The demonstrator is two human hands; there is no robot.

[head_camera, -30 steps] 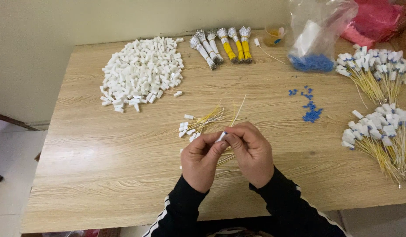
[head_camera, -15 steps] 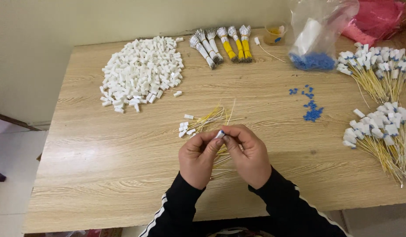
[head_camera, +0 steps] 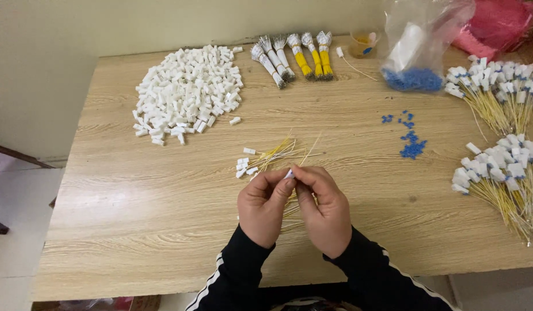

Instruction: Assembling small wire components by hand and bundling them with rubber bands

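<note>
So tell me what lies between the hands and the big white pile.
In the head view, a few loose white pieces and thin yellow wires lie between the hands and the white pile.

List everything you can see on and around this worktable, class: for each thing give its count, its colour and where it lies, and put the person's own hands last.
table: one, light wood, fills the view.
white plastic pieces: a large heap, far left.
bound wire bundles: five, two white and three yellow, far centre.
small cup: one, amber, far centre-right.
clear bag: one, blue beads inside, far right.
pink bag: one, far right corner.
loose blue beads: a scatter, right of centre.
capped yellow wires: two heaps, right edge.
loose yellow wires: a few, centre.
small white piece: one, between both hands' fingertips.
left hand, right hand: near centre, black sleeves.
</note>
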